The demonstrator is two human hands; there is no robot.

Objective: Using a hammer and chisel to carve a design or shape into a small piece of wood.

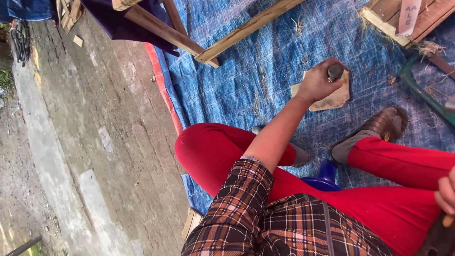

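Hands first: the left hand point(318, 84) is stretched out over the blue tarp point(256, 80), fingers wrapped tight around a dark tool handle point(335, 72) whose rounded end sticks up out of the fist. That handle stands over a flat, pale piece of wood point(334, 97) lying on the tarp just beyond the knees; whether the tool's tip touches the wood is hidden by the hand. Left of all this runs bare, cracked concrete floor point(95, 142), with a wooden beam point(246, 29) slanting across the tarp's upper part. Red trouser legs point(379, 189) are bent below the arm, a checked sleeve point(241, 204) covers the upper arm, and a brown shoe point(386, 124) rests on the tarp to the right of the wood. A blue plastic object point(324, 178) shows between the legs. At the far right edge the right hand point(446, 194) is curled around a yellowish stick-like thing point(448, 221), mostly cut off by the frame, so what it is cannot be told
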